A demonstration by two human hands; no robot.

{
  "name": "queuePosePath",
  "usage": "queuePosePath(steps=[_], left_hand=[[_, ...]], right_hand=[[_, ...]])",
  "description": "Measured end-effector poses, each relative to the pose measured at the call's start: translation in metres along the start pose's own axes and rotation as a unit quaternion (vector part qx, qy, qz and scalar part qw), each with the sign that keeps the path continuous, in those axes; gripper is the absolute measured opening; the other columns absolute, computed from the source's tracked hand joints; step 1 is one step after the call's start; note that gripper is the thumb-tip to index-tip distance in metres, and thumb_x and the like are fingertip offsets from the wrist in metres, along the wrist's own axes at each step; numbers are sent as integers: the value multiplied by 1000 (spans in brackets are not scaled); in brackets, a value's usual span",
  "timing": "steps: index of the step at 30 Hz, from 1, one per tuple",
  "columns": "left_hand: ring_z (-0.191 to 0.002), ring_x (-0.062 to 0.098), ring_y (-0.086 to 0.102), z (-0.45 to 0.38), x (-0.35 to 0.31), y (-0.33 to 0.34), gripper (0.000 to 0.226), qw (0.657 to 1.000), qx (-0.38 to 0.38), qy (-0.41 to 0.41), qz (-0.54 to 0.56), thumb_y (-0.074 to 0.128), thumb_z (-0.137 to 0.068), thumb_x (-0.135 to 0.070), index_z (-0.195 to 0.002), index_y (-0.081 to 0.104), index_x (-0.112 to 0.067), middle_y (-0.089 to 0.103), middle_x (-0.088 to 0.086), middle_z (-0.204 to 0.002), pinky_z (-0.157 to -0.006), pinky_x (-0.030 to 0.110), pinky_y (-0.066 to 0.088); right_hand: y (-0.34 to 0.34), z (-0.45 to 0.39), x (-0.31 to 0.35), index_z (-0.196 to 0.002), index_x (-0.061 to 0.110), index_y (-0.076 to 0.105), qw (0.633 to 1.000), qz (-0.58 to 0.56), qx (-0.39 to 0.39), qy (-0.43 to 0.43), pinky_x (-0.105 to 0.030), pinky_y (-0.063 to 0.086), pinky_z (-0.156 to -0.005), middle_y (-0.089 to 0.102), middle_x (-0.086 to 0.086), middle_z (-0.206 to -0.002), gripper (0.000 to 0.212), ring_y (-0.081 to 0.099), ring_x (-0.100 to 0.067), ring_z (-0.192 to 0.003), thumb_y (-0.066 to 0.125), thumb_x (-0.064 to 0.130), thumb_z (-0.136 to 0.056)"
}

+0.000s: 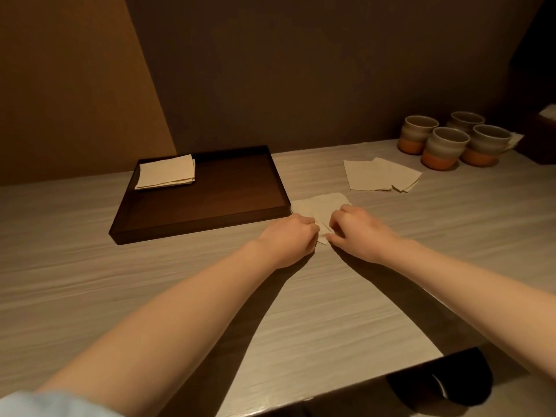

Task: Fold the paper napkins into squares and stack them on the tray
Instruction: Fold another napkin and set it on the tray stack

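A cream paper napkin lies on the table just right of the dark brown tray. My left hand and my right hand sit side by side at its near edge, fingers curled, each pinching the paper. Their knuckles hide the napkin's near part. A small stack of folded napkins rests in the tray's far left corner. More loose napkins lie fanned out on the table further right.
Several grey and orange ceramic cups stand at the back right near the wall. The pale table ends at a dark front edge at lower right. A dark wall closes the back.
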State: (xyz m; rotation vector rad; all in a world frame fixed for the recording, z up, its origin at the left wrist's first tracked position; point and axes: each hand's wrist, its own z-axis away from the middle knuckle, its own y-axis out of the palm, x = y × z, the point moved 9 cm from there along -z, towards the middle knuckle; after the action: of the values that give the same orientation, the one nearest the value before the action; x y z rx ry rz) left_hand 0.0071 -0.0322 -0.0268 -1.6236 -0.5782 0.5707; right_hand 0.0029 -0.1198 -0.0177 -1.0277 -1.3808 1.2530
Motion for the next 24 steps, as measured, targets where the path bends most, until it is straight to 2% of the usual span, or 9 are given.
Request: queuePosePath(steps=[2,5,8,12,14,16,18,21,24], left_hand=[[-105,25,56,1,2,1,29,1000,9,2,2,43,-97,-24,-113,64,-12,62,5,-117,-79,41,52],[-103,26,58,3,4,2,28,1000,11,10,5,45,-97,-25,-111,64,-10,62,5,-115,-80,42,52],[-91,23,60,5,10,2,27,999,21,-10,27,45,-97,-33,-101,62,-13,62,2,-102,-72,39,53],[-73,18,56,2,13,0,41,994,63,-75,43,40,-96,-54,-86,55,-17,59,0,-86,-63,34,49],[-72,19,56,-1,12,-2,49,990,76,-106,48,37,-92,-63,-88,54,-17,59,0,-83,-62,35,48],[-72,19,56,-4,11,-7,52,987,69,-132,64,37,-90,-67,-98,51,-17,56,-1,-79,-61,35,47],[-69,19,57,-8,11,-18,46,983,25,-158,90,41,-92,-60,-101,50,-16,56,-1,-77,-59,35,49],[-70,23,62,-10,18,-37,26,973,-45,-191,122,45,-98,-34,-100,58,-12,63,5,-82,-67,43,56],[-67,20,62,-5,25,-58,24,956,-114,-199,184,42,-99,-21,-94,63,-12,64,5,-79,-65,42,56]], right_hand=[[0,-1,1,-104,15,60,1000,6,1,-10,-36,49,-76,55,-4,-104,15,53,-22,-92,54,25,-94],[-1,1,-5,-105,15,60,1000,23,7,-14,-35,48,-75,56,-4,-106,15,54,-24,-97,52,13,-93],[-7,5,-15,-101,15,62,999,37,-3,-12,-37,50,-74,61,-4,-102,12,56,-24,-91,54,11,-93],[-30,7,-13,-95,18,63,997,41,-61,-26,-40,52,-73,63,-2,-95,9,55,-22,-87,58,12,-91],[-45,6,-6,-98,19,64,993,41,-105,-40,-37,50,-76,64,0,-97,12,52,-20,-92,62,11,-89],[-61,6,3,-101,20,65,987,35,-144,-55,-32,46,-80,63,2,-99,13,51,-19,-96,64,14,-89],[-77,8,15,-102,19,64,980,28,-184,-74,-30,40,-83,62,2,-101,13,49,-18,-99,64,16,-90],[-101,13,29,-101,14,65,964,16,-248,-95,-27,35,-80,61,-2,-101,11,50,-20,-99,63,15,-91],[-125,19,35,-97,13,63,943,1,-319,-93,-28,35,-76,61,-4,-99,7,50,-21,-95,62,14,-90]])
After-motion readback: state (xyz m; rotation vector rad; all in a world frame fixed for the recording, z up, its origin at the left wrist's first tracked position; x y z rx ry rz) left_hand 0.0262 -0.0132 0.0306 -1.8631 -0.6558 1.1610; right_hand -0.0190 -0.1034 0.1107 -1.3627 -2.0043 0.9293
